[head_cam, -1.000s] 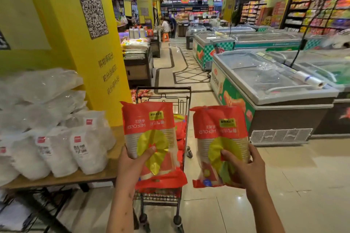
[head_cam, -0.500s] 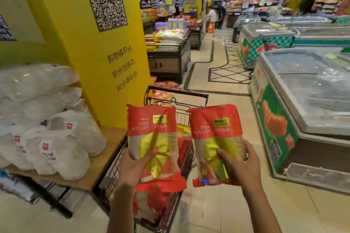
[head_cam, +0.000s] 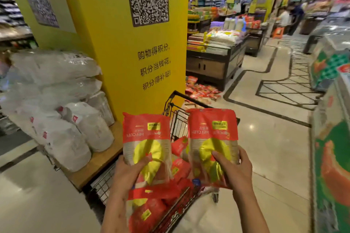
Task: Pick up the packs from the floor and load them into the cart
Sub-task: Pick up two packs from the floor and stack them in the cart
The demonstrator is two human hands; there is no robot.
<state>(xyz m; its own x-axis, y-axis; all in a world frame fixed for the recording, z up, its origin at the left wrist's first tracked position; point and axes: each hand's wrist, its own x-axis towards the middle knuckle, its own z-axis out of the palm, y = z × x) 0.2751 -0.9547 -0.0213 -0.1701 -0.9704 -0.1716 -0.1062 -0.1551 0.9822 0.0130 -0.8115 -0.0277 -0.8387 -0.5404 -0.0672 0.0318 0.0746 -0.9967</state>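
My left hand (head_cam: pixel 126 174) grips a red and yellow pack (head_cam: pixel 145 138) by its lower end. My right hand (head_cam: pixel 233 168) grips a second, matching pack (head_cam: pixel 213 134) the same way. Both packs stand upright side by side, above the black wire cart (head_cam: pixel 175 117). Inside the cart lie several more red packs (head_cam: pixel 149 208). Further off, a heap of red packs on the floor (head_cam: pixel 201 91) lies at the foot of the yellow pillar (head_cam: pixel 117 43), beyond the cart.
White bagged goods (head_cam: pixel 62 111) are stacked on a low wooden pallet (head_cam: pixel 98 161) left of the cart. A dark display stand (head_cam: pixel 214 62) is behind the floor heap. Green chest freezers (head_cam: pixel 331 138) line the right side. People stand far down the aisle (head_cam: pixel 291 17).
The view has swung left and closer to the cart. Both hands still hold their packs, which now sit nearer together over the cart's basket.
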